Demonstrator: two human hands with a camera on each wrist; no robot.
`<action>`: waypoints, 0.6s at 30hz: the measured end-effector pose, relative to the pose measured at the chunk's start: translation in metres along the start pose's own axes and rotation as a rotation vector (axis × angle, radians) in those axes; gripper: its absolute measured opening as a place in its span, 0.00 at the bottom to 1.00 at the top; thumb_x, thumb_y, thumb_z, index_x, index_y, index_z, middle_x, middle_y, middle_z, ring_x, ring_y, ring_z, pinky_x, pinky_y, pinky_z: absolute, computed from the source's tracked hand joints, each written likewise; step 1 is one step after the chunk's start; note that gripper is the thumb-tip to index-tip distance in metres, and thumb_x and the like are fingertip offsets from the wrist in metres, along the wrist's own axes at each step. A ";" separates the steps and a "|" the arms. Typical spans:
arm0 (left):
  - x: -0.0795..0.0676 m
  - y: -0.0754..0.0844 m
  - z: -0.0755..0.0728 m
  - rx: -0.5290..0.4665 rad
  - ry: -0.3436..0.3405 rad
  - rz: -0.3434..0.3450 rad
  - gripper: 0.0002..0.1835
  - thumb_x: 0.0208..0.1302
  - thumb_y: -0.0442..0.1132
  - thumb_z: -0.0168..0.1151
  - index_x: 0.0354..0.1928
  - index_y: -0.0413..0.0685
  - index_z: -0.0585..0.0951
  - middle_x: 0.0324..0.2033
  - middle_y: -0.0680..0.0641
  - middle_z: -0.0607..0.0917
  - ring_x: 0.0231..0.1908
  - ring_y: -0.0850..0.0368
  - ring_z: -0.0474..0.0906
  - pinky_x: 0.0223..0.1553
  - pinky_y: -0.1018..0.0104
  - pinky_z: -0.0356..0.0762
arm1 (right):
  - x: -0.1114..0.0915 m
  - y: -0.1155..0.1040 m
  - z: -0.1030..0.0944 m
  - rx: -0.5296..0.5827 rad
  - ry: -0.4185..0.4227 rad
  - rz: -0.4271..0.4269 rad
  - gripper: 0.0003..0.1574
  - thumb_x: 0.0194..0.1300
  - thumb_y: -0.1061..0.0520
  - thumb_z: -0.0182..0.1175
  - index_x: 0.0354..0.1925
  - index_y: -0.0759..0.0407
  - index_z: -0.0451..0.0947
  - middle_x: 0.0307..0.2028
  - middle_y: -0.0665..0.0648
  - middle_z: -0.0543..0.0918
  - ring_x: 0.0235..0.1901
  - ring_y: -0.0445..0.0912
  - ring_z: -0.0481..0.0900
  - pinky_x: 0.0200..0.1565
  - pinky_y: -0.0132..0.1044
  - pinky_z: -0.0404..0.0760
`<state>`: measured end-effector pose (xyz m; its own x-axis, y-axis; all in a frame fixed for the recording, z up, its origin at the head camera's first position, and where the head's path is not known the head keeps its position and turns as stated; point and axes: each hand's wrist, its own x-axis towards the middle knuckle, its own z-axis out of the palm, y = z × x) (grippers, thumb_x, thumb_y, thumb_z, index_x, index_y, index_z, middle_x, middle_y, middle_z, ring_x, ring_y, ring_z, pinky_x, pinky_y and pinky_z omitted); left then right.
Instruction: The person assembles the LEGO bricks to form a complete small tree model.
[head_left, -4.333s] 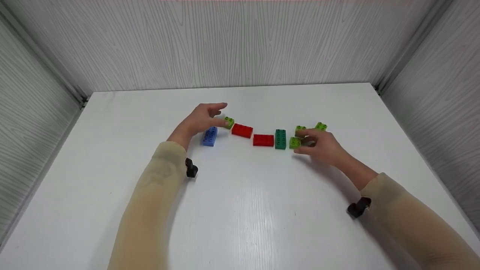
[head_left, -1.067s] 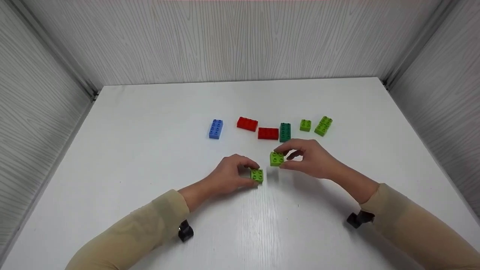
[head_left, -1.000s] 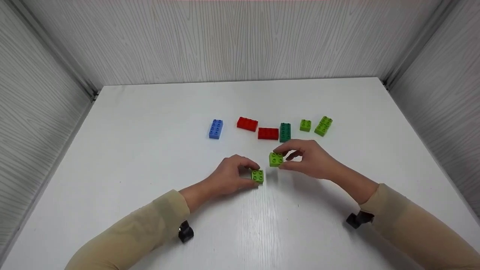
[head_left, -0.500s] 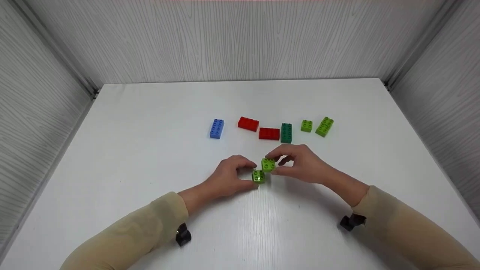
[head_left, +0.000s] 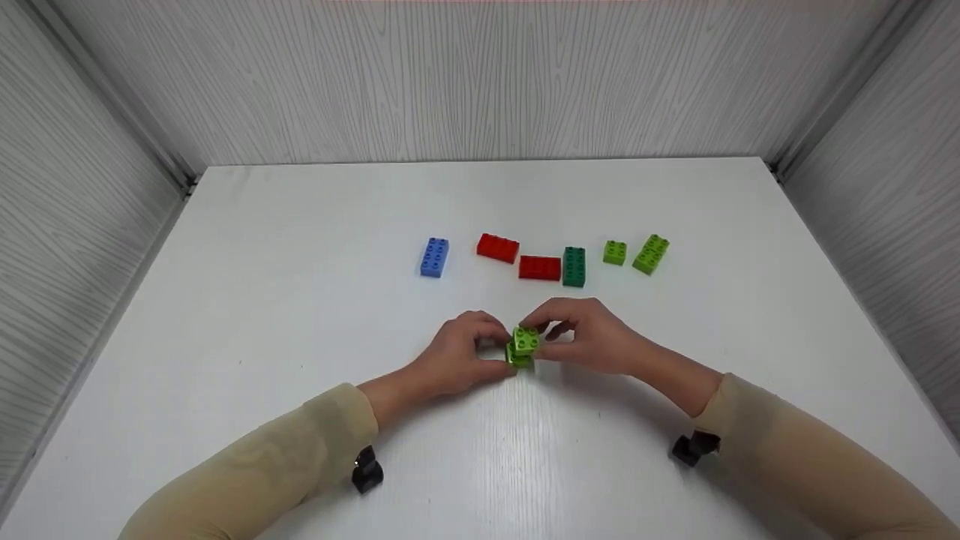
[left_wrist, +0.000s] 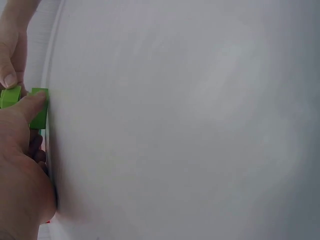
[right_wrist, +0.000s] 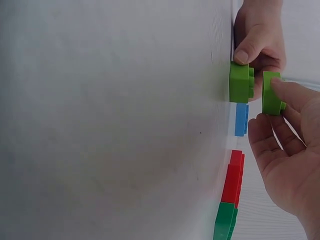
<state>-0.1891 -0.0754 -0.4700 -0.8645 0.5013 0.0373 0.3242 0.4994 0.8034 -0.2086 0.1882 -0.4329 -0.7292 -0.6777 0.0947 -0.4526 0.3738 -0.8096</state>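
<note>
My left hand (head_left: 461, 352) pinches a small lime-green toy brick (right_wrist: 241, 82) standing on the white table, thumb on its near side. Just above that brick, my right hand (head_left: 592, 337) holds a second lime-green brick (head_left: 526, 340) by its sides. In the right wrist view a narrow gap shows between the lower brick's studs and the upper brick (right_wrist: 271, 93). Seen from the head, the upper brick covers most of the lower one. The left wrist view has both bricks at its left edge, partly behind the left thumb (left_wrist: 34, 102).
Behind the hands lie a blue brick (head_left: 434, 257), two red bricks, one left (head_left: 498, 247) and one right (head_left: 539, 268), a dark green brick (head_left: 574, 266), a small lime brick (head_left: 614, 252) and a longer lime piece (head_left: 650, 253). Panels enclose the white table (head_left: 300, 225).
Both hands took lime bricks from the row and brought them nearer. Over the last second the right hand moved left and its brick came over the left hand's brick, which barely moved.
</note>
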 end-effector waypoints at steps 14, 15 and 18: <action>0.000 0.002 -0.001 0.006 -0.006 -0.015 0.14 0.63 0.45 0.79 0.49 0.53 0.92 0.49 0.58 0.83 0.55 0.60 0.76 0.60 0.59 0.76 | -0.001 0.002 0.006 0.001 0.005 0.006 0.22 0.68 0.57 0.74 0.59 0.43 0.88 0.50 0.41 0.87 0.52 0.43 0.83 0.56 0.44 0.85; -0.001 0.003 -0.001 0.008 -0.006 -0.016 0.14 0.63 0.45 0.79 0.49 0.52 0.92 0.49 0.58 0.83 0.55 0.60 0.76 0.60 0.59 0.76 | -0.001 0.002 0.006 0.001 0.005 0.009 0.22 0.68 0.57 0.74 0.59 0.43 0.88 0.50 0.41 0.87 0.52 0.43 0.83 0.56 0.44 0.85; -0.001 0.002 -0.001 0.009 -0.003 -0.015 0.14 0.62 0.45 0.79 0.49 0.52 0.92 0.49 0.58 0.82 0.55 0.60 0.76 0.61 0.60 0.76 | -0.001 0.003 0.007 -0.003 0.005 0.023 0.22 0.68 0.56 0.75 0.59 0.42 0.88 0.50 0.41 0.87 0.52 0.42 0.83 0.56 0.43 0.84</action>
<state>-0.1880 -0.0754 -0.4674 -0.8680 0.4960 0.0232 0.3148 0.5135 0.7983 -0.2058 0.1853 -0.4394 -0.7422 -0.6655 0.0788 -0.4371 0.3916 -0.8097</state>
